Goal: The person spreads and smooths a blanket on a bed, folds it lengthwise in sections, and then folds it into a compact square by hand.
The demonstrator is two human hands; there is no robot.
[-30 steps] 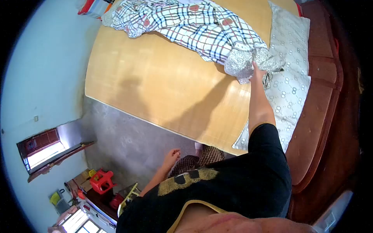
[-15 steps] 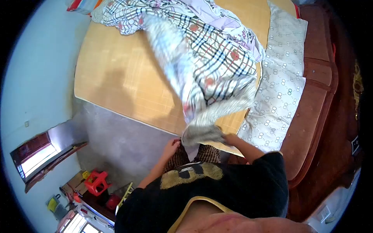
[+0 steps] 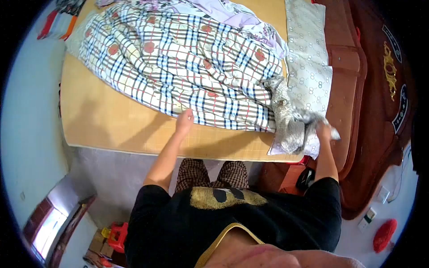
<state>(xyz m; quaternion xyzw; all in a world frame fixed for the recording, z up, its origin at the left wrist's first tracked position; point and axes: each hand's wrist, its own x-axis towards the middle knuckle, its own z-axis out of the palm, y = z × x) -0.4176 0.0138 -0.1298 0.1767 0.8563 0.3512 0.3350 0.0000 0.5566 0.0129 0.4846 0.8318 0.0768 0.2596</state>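
A plaid quilt (image 3: 147, 67) with red apple-like prints lies spread and wrinkled across the bed. Its grey, shiny patterned end (image 3: 282, 107) is bunched near the pillow side. My left hand (image 3: 185, 121) is closed at the quilt's near edge, gripping it. On the right, my right hand (image 3: 324, 132) is closed around the bunched grey end, which pokes out past the fingers. The mat-covered bed (image 3: 111, 129) shows along the quilt's near side.
White patterned pillows (image 3: 308, 67) line the brown padded headboard (image 3: 344, 76). A lilac floral cloth (image 3: 241, 18) lies beyond the quilt. Below the bed's near edge is grey floor (image 3: 111, 169). A red stool (image 3: 118, 236) stands at lower left.
The quilt has gone from a twisted, lifted bundle to lying spread over the bed. My left hand moved forward and my right hand moved right and forward with the grey end.
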